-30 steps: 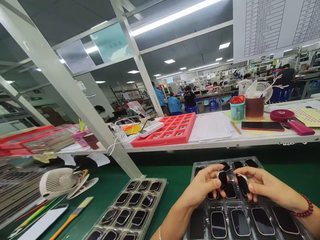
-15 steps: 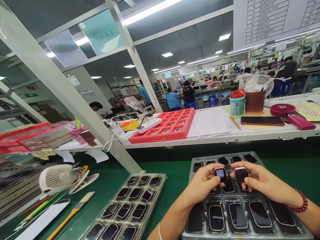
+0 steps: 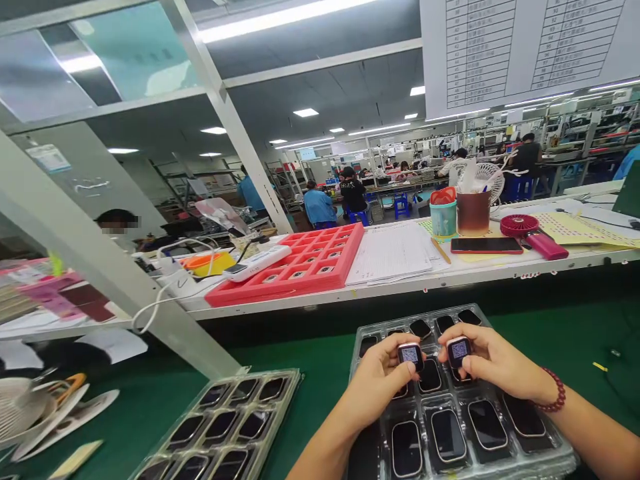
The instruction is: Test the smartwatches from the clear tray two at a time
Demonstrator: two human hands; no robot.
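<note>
Left hand [image 3: 383, 370]: thumb and fingers closed on the left watch [image 3: 411, 356]; right hand [image 3: 493, 363] pinches the right watch [image 3: 459, 352] the same way. Both watches sit up over the clear tray [image 3: 543, 459], side by side but apart, each screen lit with a square code. Handling guess: light, rigid, glass face slick and scratch-prone — hold by the side rims, thumbs off the code. Counts: two watches in hand; front row of the clear tray shows four, dark pocket at its left end unclear; hands hide some behind, so no firm total. Second tray [image 3: 277, 427] to the left: nine in view, cut off by frame. Shelf beyond — one red foam tray [image 3: 349, 259], one phone [image 3: 486, 246], two cups [image 3: 443, 221], one magenta fan [image 3: 520, 225].
</note>
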